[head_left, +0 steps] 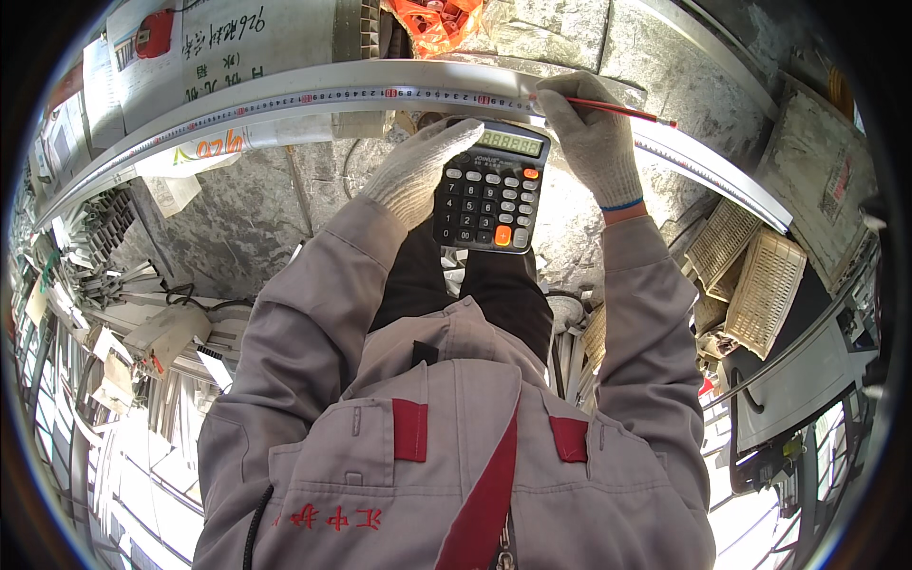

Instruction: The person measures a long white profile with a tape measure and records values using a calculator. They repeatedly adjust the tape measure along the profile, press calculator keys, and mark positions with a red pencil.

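Black calculator [489, 204], gripped by left fingers [454, 139], faces up at the bar's [427, 75] near edge, likely for reading; right fingers [570, 87] pinch a pencil [629, 111].

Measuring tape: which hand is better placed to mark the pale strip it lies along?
Right, probably. The right hand holds a red pencil-like stick, its fingers at the pale strip near the measuring tape. The left hand is occupied with the calculator.

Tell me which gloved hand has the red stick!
It's the right hand: the thin red stick pokes out from its fingers. The left hand holds the black calculator instead.
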`<state>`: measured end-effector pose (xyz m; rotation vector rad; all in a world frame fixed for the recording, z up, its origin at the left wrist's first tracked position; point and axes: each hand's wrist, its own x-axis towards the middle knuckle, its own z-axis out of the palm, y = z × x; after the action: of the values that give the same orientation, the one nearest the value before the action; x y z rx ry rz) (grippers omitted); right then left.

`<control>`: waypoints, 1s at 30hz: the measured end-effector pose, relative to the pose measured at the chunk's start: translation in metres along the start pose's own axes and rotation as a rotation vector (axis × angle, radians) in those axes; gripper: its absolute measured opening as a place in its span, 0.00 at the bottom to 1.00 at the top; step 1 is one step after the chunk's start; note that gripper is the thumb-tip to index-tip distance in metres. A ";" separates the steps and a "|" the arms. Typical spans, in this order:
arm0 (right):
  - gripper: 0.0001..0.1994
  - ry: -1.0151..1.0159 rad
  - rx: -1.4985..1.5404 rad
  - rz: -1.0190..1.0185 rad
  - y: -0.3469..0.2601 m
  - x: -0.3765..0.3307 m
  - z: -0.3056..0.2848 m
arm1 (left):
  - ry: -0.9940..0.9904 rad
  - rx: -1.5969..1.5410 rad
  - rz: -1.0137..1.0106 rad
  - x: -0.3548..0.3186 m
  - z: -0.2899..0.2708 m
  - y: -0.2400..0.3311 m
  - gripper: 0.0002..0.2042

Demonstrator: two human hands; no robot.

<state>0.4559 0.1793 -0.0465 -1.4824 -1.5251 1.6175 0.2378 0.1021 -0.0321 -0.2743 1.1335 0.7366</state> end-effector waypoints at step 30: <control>0.05 0.151 -0.028 -0.040 0.002 -0.007 0.009 | -0.091 -0.004 0.033 -0.006 -0.002 0.003 0.17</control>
<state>0.4506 0.1692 -0.0471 -1.5417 -1.4892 1.4323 0.2335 0.1013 -0.0271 -0.2244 1.0526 0.7732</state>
